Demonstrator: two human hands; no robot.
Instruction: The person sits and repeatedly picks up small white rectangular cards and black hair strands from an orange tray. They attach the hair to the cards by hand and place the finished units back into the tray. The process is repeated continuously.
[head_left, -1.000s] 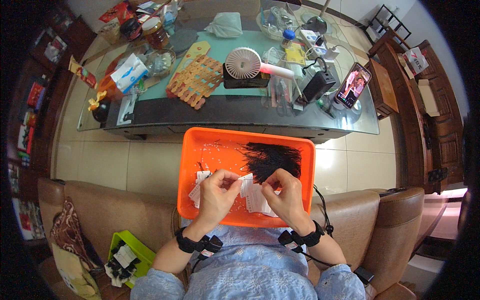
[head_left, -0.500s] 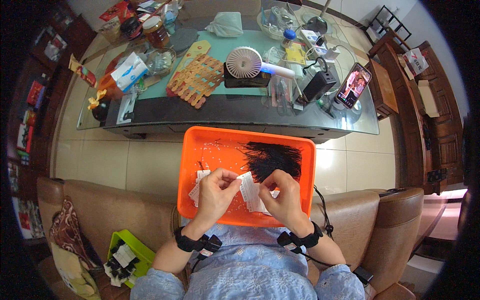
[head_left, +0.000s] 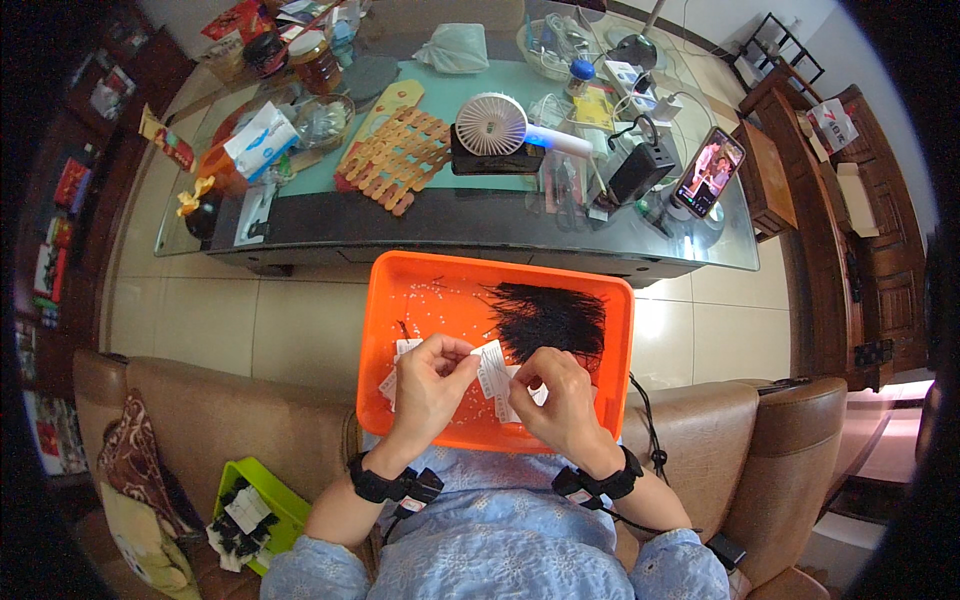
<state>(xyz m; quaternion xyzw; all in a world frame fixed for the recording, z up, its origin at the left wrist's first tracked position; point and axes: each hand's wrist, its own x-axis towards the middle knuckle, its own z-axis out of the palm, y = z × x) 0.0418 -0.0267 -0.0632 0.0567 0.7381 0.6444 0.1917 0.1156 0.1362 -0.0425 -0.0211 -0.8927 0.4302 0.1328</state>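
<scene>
An orange tray (head_left: 372, 330) rests at my lap. Over it, my left hand (head_left: 428, 385) pinches a white printed tag (head_left: 490, 368) between thumb and fingertips. Close to the tag's right side, my right hand (head_left: 562, 400) has thumb and fingers pressed together; whatever lies between them is too small or hidden to make out. More white tags lie beneath and beside that hand, partly covered by it. Beyond it spreads a bundle of black strings (head_left: 548, 318). Left of my left hand lie other white tags (head_left: 388, 385), one with a black string.
Tiny white bits dot the tray's far left. A glass table (head_left: 330, 232) ahead bears a handheld fan (head_left: 492, 125), a wooden mat (head_left: 395, 160), a phone on a stand (head_left: 712, 172) and jars. On the sofa at left, a green tray (head_left: 285, 505) holds black-stringed tags.
My right hand has turned and dropped slightly, its fingertips shifting left towards the tags. My left hand still pinches its tag in nearly the same place.
</scene>
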